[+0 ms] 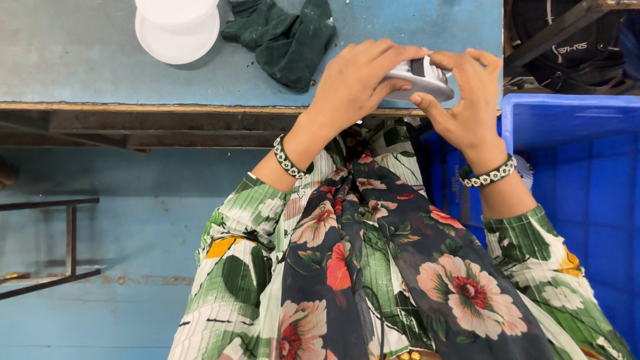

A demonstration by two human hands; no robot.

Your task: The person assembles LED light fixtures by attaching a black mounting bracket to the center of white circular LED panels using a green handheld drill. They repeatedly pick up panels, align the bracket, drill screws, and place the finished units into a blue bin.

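silver-grey, the small rounded metal-and-plastic part (419,80) sits gripped between both hands at the near edge of the worn blue-painted table (80,53). the left hand (353,83) curls over its top, fingers closed on it; the right hand (467,100) pinches its right end. beyond lie a crumpled dark green cloth (283,37) and a white round plastic container (177,27). a blue plastic crate (580,173) stands to the right.

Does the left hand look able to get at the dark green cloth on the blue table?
Probably yes: the left hand is right beside the dark green cloth, nothing between, though it now holds the small silver device.
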